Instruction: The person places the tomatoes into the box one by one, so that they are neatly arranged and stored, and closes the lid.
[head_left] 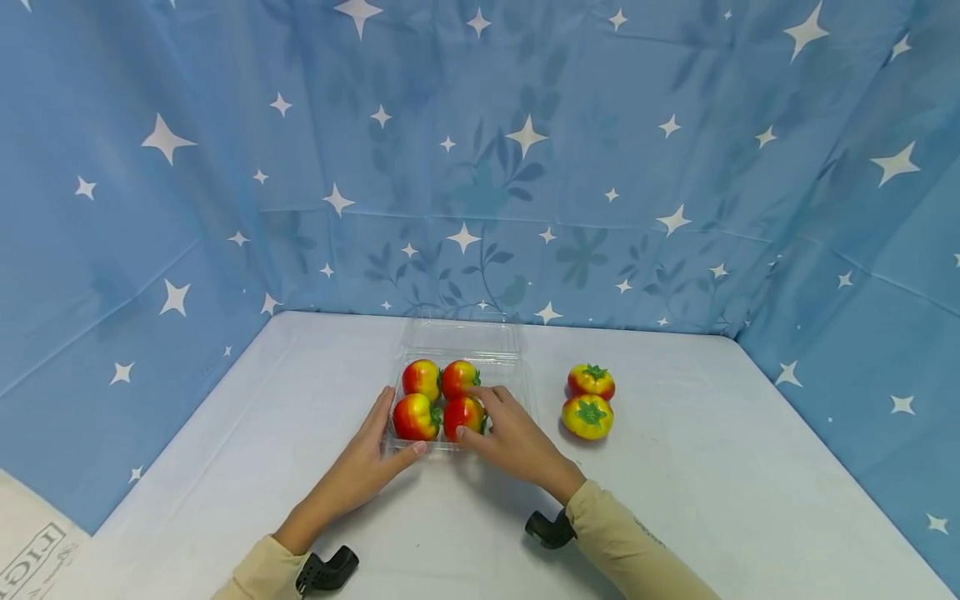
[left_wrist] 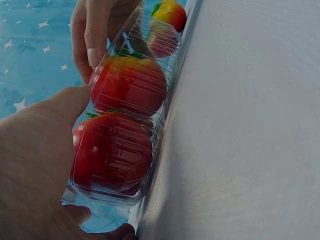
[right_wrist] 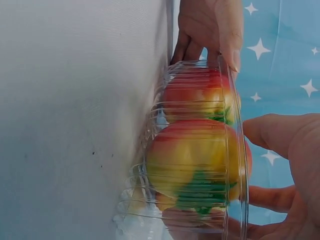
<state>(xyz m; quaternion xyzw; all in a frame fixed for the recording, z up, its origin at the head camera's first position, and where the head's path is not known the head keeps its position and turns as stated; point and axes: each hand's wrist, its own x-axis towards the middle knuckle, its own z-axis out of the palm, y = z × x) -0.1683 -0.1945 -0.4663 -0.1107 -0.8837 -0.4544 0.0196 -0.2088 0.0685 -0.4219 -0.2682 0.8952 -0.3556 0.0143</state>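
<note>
Your right hand (head_left: 517, 442) has thumb and fingers curved around one red-and-yellow fruit (head_left: 463, 415), the near-right of four in the clear container (head_left: 500, 369). Your left hand (head_left: 363, 467) has its thumb spread away from its fingers: the fingers lie along the container's left wall, the thumb at its near edge. Between your hands sits a second fruit, the near-left one (head_left: 416, 418); just beyond these two are the other two, the far-left one (head_left: 422, 379) and the far-right one (head_left: 457, 379). Past them, farther from your hands, one clear lid (head_left: 463, 336) lies open. To the right of your right hand, well apart from it, two more fruits (head_left: 588, 417) rest touching on the white table (head_left: 675, 467), green tops up, making six. One star-patterned blue curtain (head_left: 480, 167) hangs beyond everything.
</note>
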